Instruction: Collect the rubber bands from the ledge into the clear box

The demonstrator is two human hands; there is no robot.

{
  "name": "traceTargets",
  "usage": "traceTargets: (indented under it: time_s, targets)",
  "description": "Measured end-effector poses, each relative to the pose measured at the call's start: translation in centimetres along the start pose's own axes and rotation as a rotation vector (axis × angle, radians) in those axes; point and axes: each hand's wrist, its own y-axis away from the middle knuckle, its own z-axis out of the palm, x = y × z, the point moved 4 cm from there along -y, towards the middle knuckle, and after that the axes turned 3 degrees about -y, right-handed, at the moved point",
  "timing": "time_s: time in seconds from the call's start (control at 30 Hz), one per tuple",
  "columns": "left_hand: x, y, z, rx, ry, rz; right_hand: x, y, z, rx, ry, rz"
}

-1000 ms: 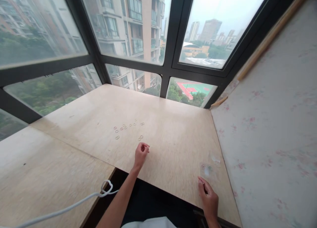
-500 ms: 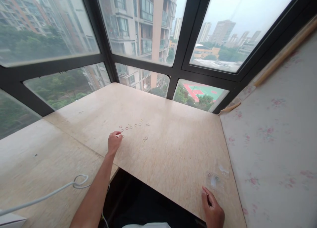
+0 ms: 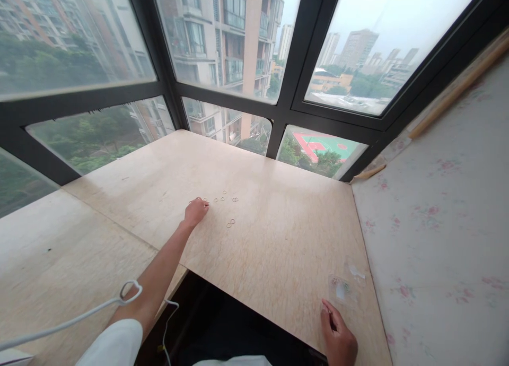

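Observation:
Several small thin rings [image 3: 230, 223] lie scattered on a light wooden board [image 3: 258, 249] in front of the windows. My left hand [image 3: 194, 212] reaches out over the left end of that scatter, fingers curled down onto the rings there; what it holds, if anything, is hidden. My right hand [image 3: 338, 337] rests at the board's near right edge, fingers loosely together, just below a small clear plastic bag [image 3: 342, 288] with tiny bits inside. It touches nothing that I can make out.
A white cord [image 3: 79, 315] with a loop lies across the lower board at left. Black-framed windows [image 3: 278, 106] close off the far side. A pale flowered surface [image 3: 437, 238] rises along the right. A dark gap opens below the board's near edge.
My left hand went from the middle of the board leftward to the rings, then a little forward over them. Some rings at the left end are now covered. My right hand stayed put.

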Motion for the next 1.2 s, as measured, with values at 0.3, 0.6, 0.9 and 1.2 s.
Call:
traceTargets:
  time_s: [0.3,0.6,0.9,1.2]
  targets:
    - [1.3,-0.2,0.0,-0.026,-0.146,0.128,-0.5,0.1,0.0,0.035,0.048,-0.038]
    - [3.6,0.2,0.3,-0.09,-0.206,0.168,-1.0,0.4,-0.2,0.065,0.03,-0.094]
    - [4.9,0.3,-0.3,-0.234,-0.213,0.178,-1.4,0.4,-0.3,0.102,0.021,-0.188]
    - [6.4,1.4,-0.4,-0.205,0.091,0.161,-1.5,0.4,-0.4,0.102,-0.016,-0.208]
